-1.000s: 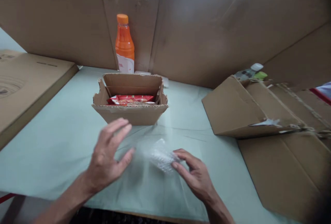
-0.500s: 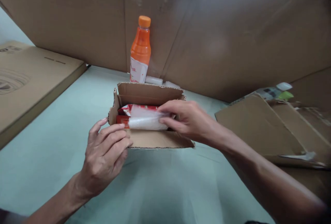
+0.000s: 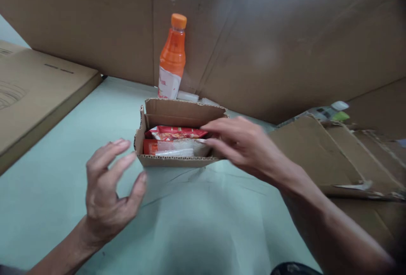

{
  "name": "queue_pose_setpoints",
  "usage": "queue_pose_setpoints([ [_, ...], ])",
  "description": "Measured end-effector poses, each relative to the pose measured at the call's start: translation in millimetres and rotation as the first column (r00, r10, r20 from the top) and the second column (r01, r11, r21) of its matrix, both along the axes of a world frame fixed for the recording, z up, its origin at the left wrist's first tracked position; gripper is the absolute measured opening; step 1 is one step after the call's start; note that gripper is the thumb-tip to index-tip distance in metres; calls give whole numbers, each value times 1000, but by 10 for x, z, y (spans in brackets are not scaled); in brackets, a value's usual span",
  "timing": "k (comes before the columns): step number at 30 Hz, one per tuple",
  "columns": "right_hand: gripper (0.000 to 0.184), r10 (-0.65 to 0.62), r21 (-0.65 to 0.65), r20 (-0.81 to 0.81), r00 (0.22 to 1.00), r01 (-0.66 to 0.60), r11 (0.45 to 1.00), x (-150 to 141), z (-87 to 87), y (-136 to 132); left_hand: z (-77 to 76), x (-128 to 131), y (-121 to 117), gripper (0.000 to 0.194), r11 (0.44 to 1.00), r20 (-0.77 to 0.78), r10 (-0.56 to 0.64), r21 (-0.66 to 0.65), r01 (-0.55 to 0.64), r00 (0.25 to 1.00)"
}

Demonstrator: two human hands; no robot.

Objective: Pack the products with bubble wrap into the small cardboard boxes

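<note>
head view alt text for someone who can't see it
Right hand reaches over a small open cardboard box holding red packets and bubble wrap; left hand hovers beside it, empty. An orange bottle stands behind.

From my end, the right hand [image 3: 244,141] hid the right end of the small open box [image 3: 174,163], and I couldn't tell whether its fingertips touched the red packet [image 3: 177,132]. The box's far flap hid the orange bottle's [image 3: 173,59] base, and I couldn't read its label. At far right, cardboard covered the clear bottle's [image 3: 325,112] lower part. I lost the flat carton [image 3: 41,84] past the left edge, and a dark shape [image 3: 293,268] at the near edge was cut off
</note>
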State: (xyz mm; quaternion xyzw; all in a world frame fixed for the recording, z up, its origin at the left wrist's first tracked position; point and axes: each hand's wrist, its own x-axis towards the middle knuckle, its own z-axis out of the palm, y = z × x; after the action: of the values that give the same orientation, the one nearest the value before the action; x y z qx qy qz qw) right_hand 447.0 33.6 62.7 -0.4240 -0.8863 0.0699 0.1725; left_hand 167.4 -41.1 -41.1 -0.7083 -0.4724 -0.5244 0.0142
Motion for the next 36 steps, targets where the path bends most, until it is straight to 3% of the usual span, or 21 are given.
queue_pose_setpoints([
  [2,16,-251,52,-241,937,271,961,322,-98,-272,-111,-66,-30,68,985,126,41,-170,-20,991],
  [4,16,-421,-33,-372,827,442,897,508,-350,-503,-257,-97,-41,63,915,258,35,-397,73,966],
  [7,37,-448,-260,-386,806,371,891,428,-830,-647,-446,-67,12,61,769,463,34,-579,273,886],
  [10,40,-441,-369,-412,797,296,881,171,-1110,-569,-477,32,132,64,750,555,88,-583,311,827],
  [13,33,-484,-386,-416,770,333,861,136,-1127,-577,-377,216,196,64,778,584,102,-552,301,805],
  [15,31,-548,-384,-400,734,408,828,260,-1099,-759,-319,385,140,65,762,594,59,-546,348,803],
  [18,27,-654,-340,-396,645,558,757,478,-1111,-1264,-325,594,-94,62,686,601,-62,-554,471,797],
  [21,23,-646,-253,-423,635,602,757,538,-1187,-1839,-406,560,-424,55,641,583,-48,-605,472,811],
  [24,35,-584,-223,-444,680,548,806,509,-1285,-2221,-484,271,-673,47,674,484,26,-655,343,875],
  [27,74,-543,-298,-471,695,455,839,592,-1371,-2298,-541,-5,-752,35,703,319,-28,-668,246,947],
  [29,104,-512,-386,-498,700,350,854,701,-1411,-2197,-568,-72,-754,32,713,244,-53,-670,208,968],
  [31,124,-460,-456,-538,706,215,864,794,-1438,-2003,-573,-42,-746,35,689,255,-37,-694,210,966],
  [34,141,-395,-491,-623,675,56,869,842,-1474,-1671,-522,107,-722,47,605,366,55,-752,261,929],
  [36,144,-381,-480,-665,642,23,877,841,-1504,-1541,-471,228,-695,54,571,423,124,-770,284,898],
])
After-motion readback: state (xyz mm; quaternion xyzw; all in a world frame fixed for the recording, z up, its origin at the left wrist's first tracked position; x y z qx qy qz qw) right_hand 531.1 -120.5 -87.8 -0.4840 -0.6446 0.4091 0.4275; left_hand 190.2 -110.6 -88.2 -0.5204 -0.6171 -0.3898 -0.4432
